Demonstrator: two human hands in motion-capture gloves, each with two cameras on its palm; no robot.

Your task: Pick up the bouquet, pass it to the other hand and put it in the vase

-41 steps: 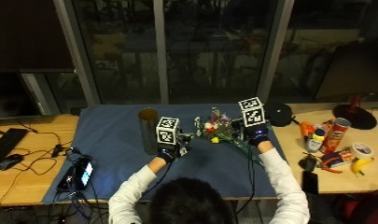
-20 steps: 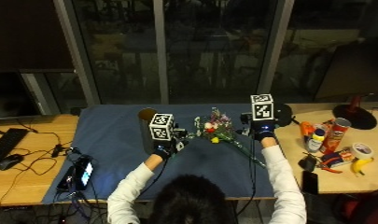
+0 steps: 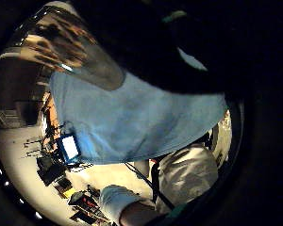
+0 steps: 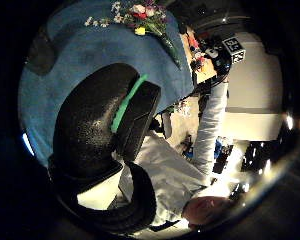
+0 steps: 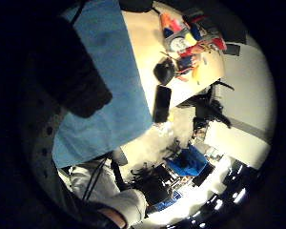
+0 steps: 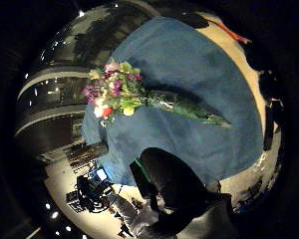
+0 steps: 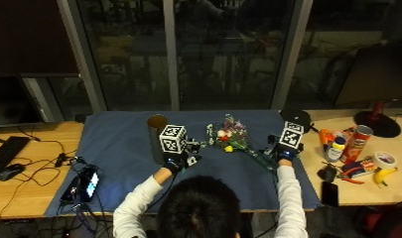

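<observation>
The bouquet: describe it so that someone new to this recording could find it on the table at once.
Start at the blue cloth covering the middle of the wooden table. The bouquet lies flat on it, right of the tall dark vase, between the left hand and the right hand. It is the only flowers there: pink, white and yellow blooms, with wrapped green stems pointing toward the right hand.

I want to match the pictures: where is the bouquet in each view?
Outside view: the bouquet lies on the blue cloth, between the two hands.
Left thumb side palm view: bouquet on the cloth, beyond the glove's thumb.
Right thumb side palm view: bouquet lying on the cloth, mid picture.
Left little finger side palm view: not in it.
Right little finger side palm view: not in it.
Shared landmark: the blue cloth.
</observation>
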